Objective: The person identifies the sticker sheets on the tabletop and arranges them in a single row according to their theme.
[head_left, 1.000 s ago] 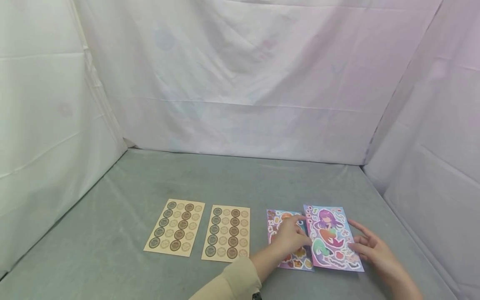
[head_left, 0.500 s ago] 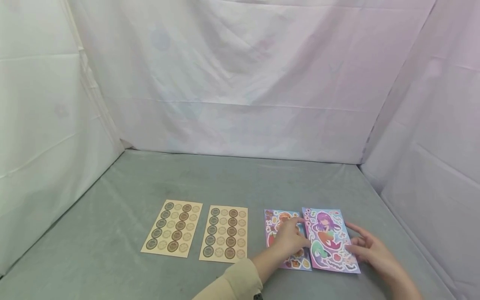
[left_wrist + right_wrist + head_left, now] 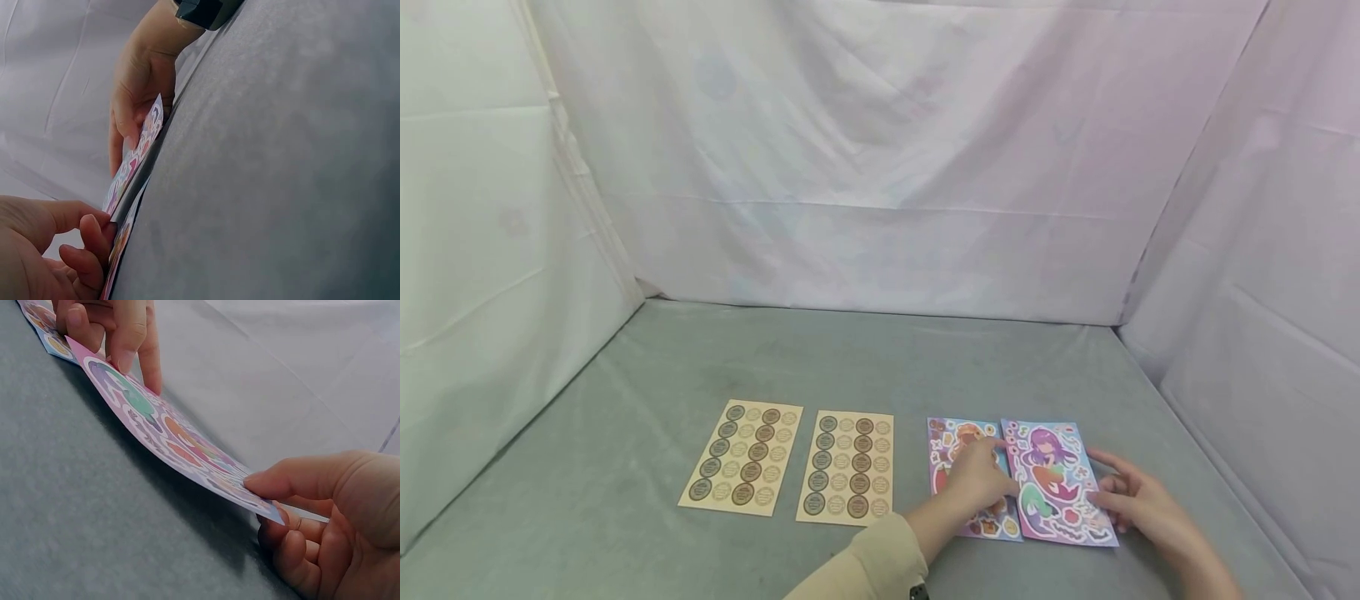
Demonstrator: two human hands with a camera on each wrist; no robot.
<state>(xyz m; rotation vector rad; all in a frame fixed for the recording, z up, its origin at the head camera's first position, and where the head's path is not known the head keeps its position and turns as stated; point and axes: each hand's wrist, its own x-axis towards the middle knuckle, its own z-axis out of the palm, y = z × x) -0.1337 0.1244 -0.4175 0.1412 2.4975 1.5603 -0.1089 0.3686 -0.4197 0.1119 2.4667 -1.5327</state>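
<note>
A mermaid sticker sheet (image 3: pixel 1049 483), printed in pink and blue, is held between both hands at the right of the table. My right hand (image 3: pixel 1138 496) pinches its right edge, thumb on top and fingers curled underneath, as the right wrist view shows. Along the left edge, my left hand (image 3: pixel 977 477) grips it with thumb and fingertips. In the right wrist view the sheet bows, with a shadow on the table below it. Directly to its left lies a second colourful sticker sheet (image 3: pixel 1009 528), partly hidden under my left hand.
Two beige sheets of round stickers lie further left: a slanted sheet (image 3: pixel 741 457) and a straighter sheet (image 3: pixel 846 467) beside it. Grey cloth covers the table (image 3: pixel 850 358). White curtains (image 3: pixel 880 167) enclose the back and both sides.
The mermaid sheet has shifted slightly down and left in the head view, its top edge now nearly level with the neighbouring sheet's. Both hands keep their places on it. The view has shifted a little.
</note>
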